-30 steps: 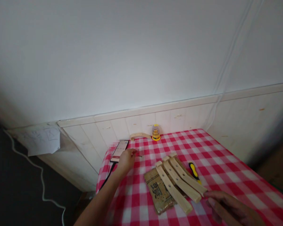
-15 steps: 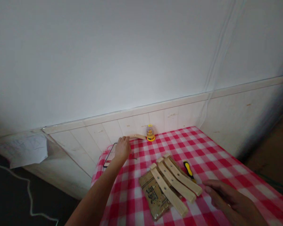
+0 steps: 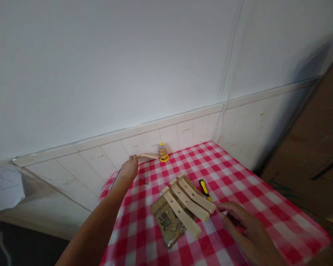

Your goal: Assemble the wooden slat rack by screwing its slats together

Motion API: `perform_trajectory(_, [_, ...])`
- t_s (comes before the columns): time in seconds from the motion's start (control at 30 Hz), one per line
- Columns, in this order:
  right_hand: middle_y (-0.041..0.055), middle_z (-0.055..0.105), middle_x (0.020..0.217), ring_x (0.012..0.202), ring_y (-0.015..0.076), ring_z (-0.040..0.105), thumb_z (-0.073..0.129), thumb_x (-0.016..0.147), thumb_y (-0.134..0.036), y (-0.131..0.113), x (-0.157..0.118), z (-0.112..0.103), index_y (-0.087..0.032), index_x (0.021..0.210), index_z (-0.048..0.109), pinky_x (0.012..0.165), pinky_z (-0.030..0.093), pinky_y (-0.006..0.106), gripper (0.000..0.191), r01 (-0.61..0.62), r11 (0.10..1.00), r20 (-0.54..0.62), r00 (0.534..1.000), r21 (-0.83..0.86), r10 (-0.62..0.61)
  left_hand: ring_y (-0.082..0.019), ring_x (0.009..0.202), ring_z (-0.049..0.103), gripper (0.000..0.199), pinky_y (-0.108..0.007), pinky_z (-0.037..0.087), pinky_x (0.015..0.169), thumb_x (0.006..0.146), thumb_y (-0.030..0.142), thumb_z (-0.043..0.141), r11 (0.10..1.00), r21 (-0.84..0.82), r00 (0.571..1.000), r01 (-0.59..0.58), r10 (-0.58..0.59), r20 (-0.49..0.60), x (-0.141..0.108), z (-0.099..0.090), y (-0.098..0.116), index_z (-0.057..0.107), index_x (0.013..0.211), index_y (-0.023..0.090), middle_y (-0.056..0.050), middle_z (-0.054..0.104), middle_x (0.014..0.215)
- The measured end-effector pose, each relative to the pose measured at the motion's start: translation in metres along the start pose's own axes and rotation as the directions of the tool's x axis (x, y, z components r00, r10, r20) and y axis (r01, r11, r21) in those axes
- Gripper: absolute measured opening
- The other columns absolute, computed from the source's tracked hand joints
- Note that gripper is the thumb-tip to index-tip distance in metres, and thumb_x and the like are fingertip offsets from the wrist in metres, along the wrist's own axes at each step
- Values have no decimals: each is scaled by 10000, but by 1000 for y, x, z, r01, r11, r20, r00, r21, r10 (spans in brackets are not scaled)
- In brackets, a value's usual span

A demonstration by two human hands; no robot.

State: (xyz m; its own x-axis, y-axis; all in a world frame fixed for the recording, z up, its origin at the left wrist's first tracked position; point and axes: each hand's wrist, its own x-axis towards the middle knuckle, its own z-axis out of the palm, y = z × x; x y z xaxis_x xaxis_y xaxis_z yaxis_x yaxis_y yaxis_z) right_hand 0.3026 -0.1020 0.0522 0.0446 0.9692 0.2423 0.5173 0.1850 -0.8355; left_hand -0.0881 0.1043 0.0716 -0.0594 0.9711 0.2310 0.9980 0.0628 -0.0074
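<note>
Left hand [image 3: 130, 168] moved to a wooden piece [image 3: 150, 156] — pale, bent.

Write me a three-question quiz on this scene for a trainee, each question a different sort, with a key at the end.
1. Multiple choice: how many wooden pieces lie across the brown package?
A) One
B) Three
C) Five

2. True or false: the clear container with a yellow base stands upright beside the far wooden piece.

3. Fill in the blank: the hand at the other end of that far piece is the person's ____ hand.

Key:
1. B
2. True
3. Left; the left hand is there, while the right hand is by the near ends of the pieces on the package.
</note>
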Motion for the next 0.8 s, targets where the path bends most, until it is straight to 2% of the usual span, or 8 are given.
perform_trajectory(0.17, [44, 792, 939, 757, 221, 767, 606, 958, -384, 6, -8, 9, -272, 1107, 745, 667, 653, 331, 232, 1, 1000, -133, 991, 2, 0, -272, 1006, 754, 240, -355, 585, 864, 1040, 215, 417, 991, -134, 997, -8, -2, -77, -32, -29, -17, 637, 1107, 148, -160, 722, 1106])
perform_trajectory(0.27, [92, 763, 1134, 867, 225, 774, 602, 968, -322, 8, -9, 12, -270, 1240, 704, 725, 679, 350, 294, 94, 996, -132, 987, -3, -94, -206, 856, 752, 370, -303, 594, 770, 1072, 377, 359, 957, -289, 997, -18, -4, -76, -72, -41, -26, 648, 1166, 167, -107, 733, 1048])
perform_trajectory(0.33, [129, 711, 1292, 994, 242, 776, 597, 963, -274, 7, -8, 16, -277, 1346, 667, 728, 691, 349, 389, 177, 984, -91, 980, 3, -176, -200, 698, 711, 455, -293, 572, 637, 997, 558, 486, 729, -682, 998, 50, -6, 66, -101, -42, -27, 672, 1147, 171, -52, 709, 847])
perform_trajectory(0.37, [141, 684, 1353, 1068, 255, 768, 598, 957, -254, 5, -6, 18, -284, 1378, 658, 729, 696, 348, 426, 205, 979, -69, 976, 0, -204, -196, 647, 683, 486, -285, 550, 597, 934, 618, 563, 618, -778, 990, 116, -7, 142, -115, -42, -24, 683, 1086, 171, -21, 672, 737])
perform_trajectory(0.43, [144, 645, 1433, 1208, 279, 734, 595, 949, -223, 1, 0, 24, -300, 1357, 693, 794, 701, 371, 426, 242, 970, -20, 970, -15, -243, -173, 606, 642, 496, -264, 512, 570, 845, 641, 676, 476, -847, 958, 236, 30, 284, -138, -38, -16, 695, 1007, 173, 6, 634, 663])
perform_trajectory(0.53, [122, 693, 1395, 1274, 292, 714, 596, 933, -192, -1, 13, 32, -301, 1162, 790, 953, 669, 433, 319, 324, 946, 69, 944, 1, -323, -133, 527, 561, 491, -246, 441, 515, 766, 604, 753, 383, -859, 896, 340, 147, 420, -159, -30, 2, 682, 997, 176, 32, 603, 642])
perform_trajectory(0.7, [92, 804, 1194, 1128, 267, 782, 570, 874, -120, 4, 38, 35, -273, 993, 800, 975, 644, 442, 301, 313, 949, 107, 943, 45, -316, -114, 531, 513, 398, -253, 416, 509, 829, 549, 692, 393, -847, 793, 359, 349, 499, -168, -29, 28, 660, 946, 170, 9, 626, 738])
perform_trajectory(0.8, [83, 818, 1120, 1093, 263, 782, 579, 780, -80, 2, 59, 33, -253, 894, 775, 901, 641, 398, 285, 285, 954, 160, 942, 90, -296, -128, 581, 529, 391, -254, 430, 535, 892, 536, 636, 447, -827, 770, 341, 371, 518, -176, -36, 35, 674, 977, 156, -1, 626, 763])
